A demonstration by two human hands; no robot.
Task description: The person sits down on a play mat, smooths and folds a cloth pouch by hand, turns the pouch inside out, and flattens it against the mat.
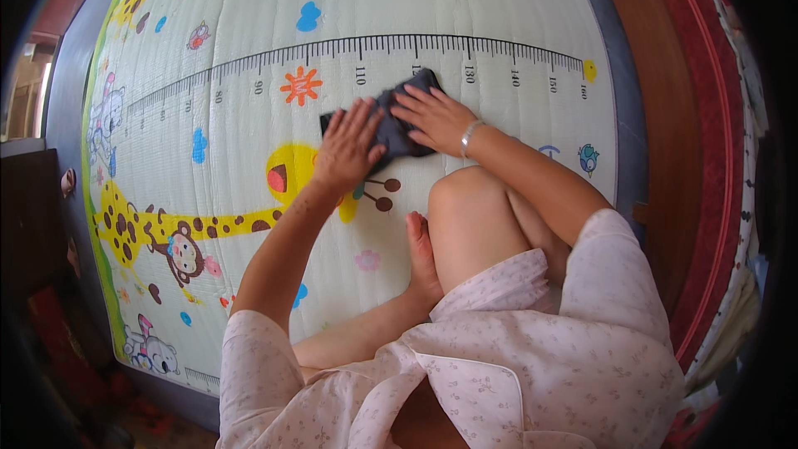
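A dark, folded cloth item (pixel 399 131), perhaps a garment, lies on a printed foam play mat (pixel 349 231) in front of me. My left hand (pixel 349 143) rests palm down on its left part, fingers slightly spread. On its upper right part lies my right hand (pixel 434 118), also flat, with a silvery bracelet (pixel 469 137) at the wrist. Neither hand grips the cloth. The palms hide parts of it. The mat's printed ruler runs just beyond the cloth, and a printed giraffe's head lies partly under my left hand and forearm.
My bent knee (pixel 467 199) and bare foot (pixel 422 255) are close below the cloth. A wooden edge (pixel 648 75) and a red textile strip (pixel 717 106) run along the right. Small pinkish items (pixel 68 181) lie at the mat's far left.
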